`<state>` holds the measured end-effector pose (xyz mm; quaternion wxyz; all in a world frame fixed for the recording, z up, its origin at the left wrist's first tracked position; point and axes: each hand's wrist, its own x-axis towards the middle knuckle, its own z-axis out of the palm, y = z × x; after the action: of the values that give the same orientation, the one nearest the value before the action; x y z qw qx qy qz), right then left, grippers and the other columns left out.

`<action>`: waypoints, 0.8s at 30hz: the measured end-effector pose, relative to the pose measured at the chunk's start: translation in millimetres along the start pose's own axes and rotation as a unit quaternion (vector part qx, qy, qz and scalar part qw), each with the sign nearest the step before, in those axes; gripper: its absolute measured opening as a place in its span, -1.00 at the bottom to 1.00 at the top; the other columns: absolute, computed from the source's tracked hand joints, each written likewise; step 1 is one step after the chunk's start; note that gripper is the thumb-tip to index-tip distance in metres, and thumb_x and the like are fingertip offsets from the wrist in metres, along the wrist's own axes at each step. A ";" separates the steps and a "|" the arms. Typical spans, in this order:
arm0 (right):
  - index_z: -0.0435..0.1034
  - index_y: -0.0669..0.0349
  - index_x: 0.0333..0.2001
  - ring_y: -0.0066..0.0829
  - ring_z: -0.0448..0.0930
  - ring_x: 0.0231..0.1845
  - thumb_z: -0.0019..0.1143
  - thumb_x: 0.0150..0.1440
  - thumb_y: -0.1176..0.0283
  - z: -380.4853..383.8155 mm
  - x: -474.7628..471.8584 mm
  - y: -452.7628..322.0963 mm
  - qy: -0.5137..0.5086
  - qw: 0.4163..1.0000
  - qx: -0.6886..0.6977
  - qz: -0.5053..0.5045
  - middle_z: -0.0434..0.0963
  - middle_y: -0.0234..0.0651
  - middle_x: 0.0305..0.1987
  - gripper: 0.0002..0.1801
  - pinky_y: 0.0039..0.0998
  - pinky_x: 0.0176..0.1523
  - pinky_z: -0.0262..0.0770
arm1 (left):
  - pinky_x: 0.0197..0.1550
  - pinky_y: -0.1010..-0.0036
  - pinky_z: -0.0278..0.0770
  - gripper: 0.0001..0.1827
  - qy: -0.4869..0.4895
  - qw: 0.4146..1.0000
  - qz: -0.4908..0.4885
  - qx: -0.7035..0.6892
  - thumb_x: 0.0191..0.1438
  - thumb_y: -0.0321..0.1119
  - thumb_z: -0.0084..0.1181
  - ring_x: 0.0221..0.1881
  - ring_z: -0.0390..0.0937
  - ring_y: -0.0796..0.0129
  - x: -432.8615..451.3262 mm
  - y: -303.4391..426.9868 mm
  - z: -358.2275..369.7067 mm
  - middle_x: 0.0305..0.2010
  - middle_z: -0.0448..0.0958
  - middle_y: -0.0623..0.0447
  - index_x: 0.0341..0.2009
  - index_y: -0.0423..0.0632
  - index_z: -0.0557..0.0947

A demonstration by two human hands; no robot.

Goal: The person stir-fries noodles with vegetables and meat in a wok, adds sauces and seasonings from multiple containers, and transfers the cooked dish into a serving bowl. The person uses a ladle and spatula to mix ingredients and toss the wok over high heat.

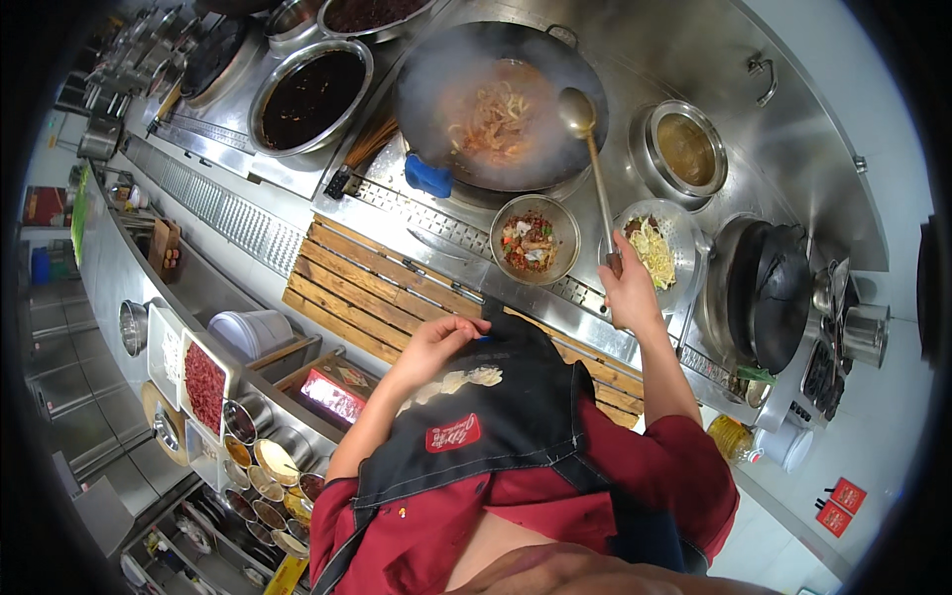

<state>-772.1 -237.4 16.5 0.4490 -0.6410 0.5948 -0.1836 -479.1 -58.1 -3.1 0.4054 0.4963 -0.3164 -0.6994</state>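
My right hand (631,286) grips the wooden handle of a long metal ladle (577,113), whose bowl rests over the right side of a large black wok (424,89). Steam rises from reddish broth with strips of food (498,111) in the wok. My left hand (450,336) is near the front of my black apron, fingers curled, and whether it holds something small is unclear. A metal bowl (571,260) of chopped chillies and other pieces stands between the wok and me. Right of it, bean sprouts (654,256) lie in a perforated metal strainer (688,245), partly behind my right hand.
A blue cloth (428,177) lies on the wok's near left rim, beside a bamboo brush (364,149). A basin of dark liquid (316,97) stands left, a pot of broth (686,149) right. Another black wok (777,297) sits far right. Seasoning containers (277,461) line the left counter.
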 end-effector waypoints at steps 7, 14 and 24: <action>0.12 0.28 0.33 -0.51 0.49 -0.61 0.11 0.15 0.45 28.4 88.1 -28.5 -0.022 0.969 0.244 0.025 0.55 -0.23 -0.36 -0.32 -0.48 -0.55 0.40 | 0.09 0.53 0.39 -0.81 -0.057 0.996 -0.014 0.074 0.30 -0.39 -0.04 0.00 0.47 0.48 20.5 13.4 -9.6 0.04 0.57 -0.03 -0.26 -0.22 0.57; 0.16 0.27 0.31 0.06 0.57 -0.04 -0.01 0.10 0.44 82.9 177.4 -25.6 0.041 0.985 -0.157 -0.054 0.59 0.02 -0.07 -0.35 -0.10 0.10 0.46 | 0.09 0.53 0.40 -0.82 -0.083 0.995 0.005 0.056 0.29 -0.40 -0.03 -0.01 0.47 0.49 9.4 9.2 -60.8 0.03 0.58 -0.01 -0.24 -0.24 0.57; 0.20 -0.10 0.33 -0.03 0.60 -0.18 -0.05 0.09 0.52 84.5 87.1 -65.7 -0.069 0.894 -0.430 -0.106 0.58 -0.08 -0.11 -0.32 -0.11 -0.10 0.52 | 0.14 0.47 0.40 -0.83 -0.184 0.982 -0.019 0.026 0.30 -0.45 -0.07 0.04 0.50 0.37 10.4 4.3 -107.5 0.04 0.56 -0.05 -0.24 -0.23 0.58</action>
<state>-648.2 -295.3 -2.2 0.1476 -0.8415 0.5122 0.0882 -377.6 -73.6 -37.0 0.3135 0.3758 -0.3944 -0.7778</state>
